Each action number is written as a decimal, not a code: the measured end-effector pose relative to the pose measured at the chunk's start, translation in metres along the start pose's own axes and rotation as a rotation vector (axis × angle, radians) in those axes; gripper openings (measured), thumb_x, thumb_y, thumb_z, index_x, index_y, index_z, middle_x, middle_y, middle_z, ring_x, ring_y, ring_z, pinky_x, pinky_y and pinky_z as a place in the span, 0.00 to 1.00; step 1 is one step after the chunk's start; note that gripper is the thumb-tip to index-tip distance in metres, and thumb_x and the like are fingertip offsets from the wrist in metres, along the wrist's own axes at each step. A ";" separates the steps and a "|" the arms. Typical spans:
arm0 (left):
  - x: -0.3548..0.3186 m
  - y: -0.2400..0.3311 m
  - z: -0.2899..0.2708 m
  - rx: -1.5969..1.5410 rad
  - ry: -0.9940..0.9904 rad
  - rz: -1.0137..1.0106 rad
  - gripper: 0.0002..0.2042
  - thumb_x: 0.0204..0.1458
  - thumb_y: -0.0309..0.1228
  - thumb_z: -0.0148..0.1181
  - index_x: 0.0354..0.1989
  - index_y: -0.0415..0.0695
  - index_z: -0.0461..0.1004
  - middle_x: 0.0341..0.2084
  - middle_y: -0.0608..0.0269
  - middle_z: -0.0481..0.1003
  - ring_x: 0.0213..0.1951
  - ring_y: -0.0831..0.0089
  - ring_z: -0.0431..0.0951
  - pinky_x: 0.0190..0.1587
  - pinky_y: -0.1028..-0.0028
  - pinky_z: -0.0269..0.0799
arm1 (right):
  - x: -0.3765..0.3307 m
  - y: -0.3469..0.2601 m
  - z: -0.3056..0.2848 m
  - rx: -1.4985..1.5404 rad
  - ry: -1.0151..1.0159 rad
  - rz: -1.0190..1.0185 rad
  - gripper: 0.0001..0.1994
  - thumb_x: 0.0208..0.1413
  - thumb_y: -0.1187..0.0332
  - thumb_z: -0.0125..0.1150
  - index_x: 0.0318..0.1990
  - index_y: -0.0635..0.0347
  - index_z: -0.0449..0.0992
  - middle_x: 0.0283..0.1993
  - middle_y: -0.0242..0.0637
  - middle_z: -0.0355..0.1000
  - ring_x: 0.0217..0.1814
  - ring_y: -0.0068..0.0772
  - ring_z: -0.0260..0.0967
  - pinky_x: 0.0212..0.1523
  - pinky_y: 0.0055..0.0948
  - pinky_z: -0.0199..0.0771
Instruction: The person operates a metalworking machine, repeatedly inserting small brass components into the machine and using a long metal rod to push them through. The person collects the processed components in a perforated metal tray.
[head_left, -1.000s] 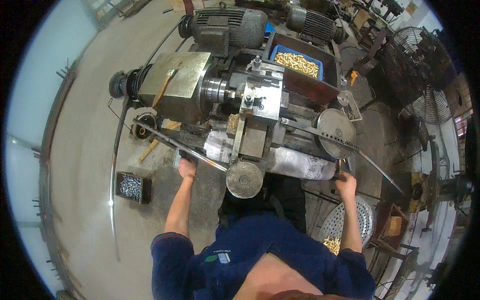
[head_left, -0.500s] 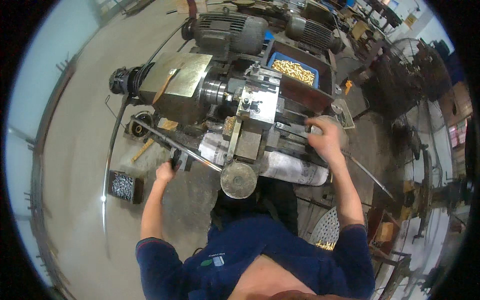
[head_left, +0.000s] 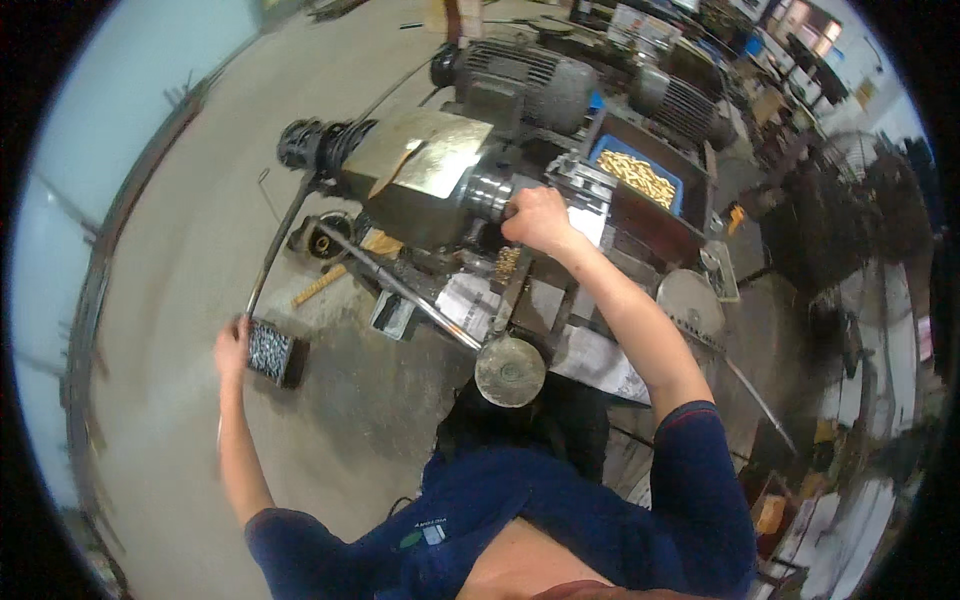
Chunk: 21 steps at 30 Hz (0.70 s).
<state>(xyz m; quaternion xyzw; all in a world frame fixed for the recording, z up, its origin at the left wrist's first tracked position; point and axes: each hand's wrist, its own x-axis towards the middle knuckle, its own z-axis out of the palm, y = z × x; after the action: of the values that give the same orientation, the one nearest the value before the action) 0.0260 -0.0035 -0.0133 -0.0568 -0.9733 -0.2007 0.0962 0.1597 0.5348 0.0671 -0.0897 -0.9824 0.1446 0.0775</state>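
Left hand [head_left: 232, 348] grips long lever [head_left: 278, 250]; right hand [head_left: 538, 217] curls beside chuck [head_left: 489, 197], contents hidden.

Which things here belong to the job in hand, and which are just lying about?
Seemingly in use:
long lever, in the left hand
metal chuck, near the right hand

Seemingly lying about:
brush on the metal cover
yellow stick on the floor
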 end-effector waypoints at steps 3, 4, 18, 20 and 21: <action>-0.001 0.046 -0.007 0.179 -0.122 -0.083 0.23 0.51 0.52 0.44 0.36 0.45 0.74 0.31 0.52 0.75 0.36 0.55 0.75 0.39 0.62 0.68 | 0.003 0.000 0.003 -0.053 0.053 0.023 0.11 0.26 0.64 0.56 0.21 0.57 0.78 0.24 0.45 0.72 0.31 0.45 0.71 0.35 0.38 0.70; -0.001 0.045 0.000 0.176 -0.087 -0.100 0.23 0.51 0.52 0.45 0.35 0.44 0.74 0.30 0.51 0.75 0.36 0.54 0.75 0.39 0.62 0.68 | 0.006 0.003 0.004 -0.077 0.014 0.039 0.12 0.27 0.64 0.57 0.23 0.61 0.78 0.27 0.46 0.73 0.33 0.45 0.72 0.37 0.40 0.69; -0.044 0.101 -0.001 0.135 -0.324 -0.027 0.17 0.41 0.40 0.61 0.33 0.38 0.72 0.27 0.49 0.74 0.35 0.53 0.74 0.38 0.62 0.68 | -0.005 0.016 -0.022 -0.120 0.035 0.049 0.13 0.28 0.64 0.57 0.22 0.64 0.76 0.27 0.51 0.72 0.34 0.48 0.71 0.39 0.40 0.69; -0.039 0.089 0.006 0.113 -0.341 -0.009 0.16 0.41 0.39 0.61 0.32 0.37 0.72 0.27 0.48 0.73 0.35 0.53 0.74 0.37 0.63 0.68 | -0.012 0.033 -0.046 -0.022 0.077 0.140 0.14 0.28 0.63 0.57 0.21 0.66 0.75 0.26 0.53 0.72 0.33 0.49 0.71 0.38 0.39 0.71; -0.038 0.076 0.011 0.030 -0.332 -0.040 0.16 0.41 0.38 0.61 0.32 0.37 0.72 0.27 0.48 0.73 0.35 0.54 0.74 0.37 0.63 0.68 | -0.018 0.040 -0.062 0.059 0.096 0.221 0.15 0.28 0.62 0.57 0.21 0.67 0.75 0.26 0.54 0.71 0.32 0.49 0.72 0.37 0.38 0.72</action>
<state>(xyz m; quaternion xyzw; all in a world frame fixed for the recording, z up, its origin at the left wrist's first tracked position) 0.0723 0.0674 -0.0023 -0.0684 -0.9796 -0.1760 -0.0691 0.1942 0.5858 0.1113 -0.2022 -0.9569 0.1767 0.1109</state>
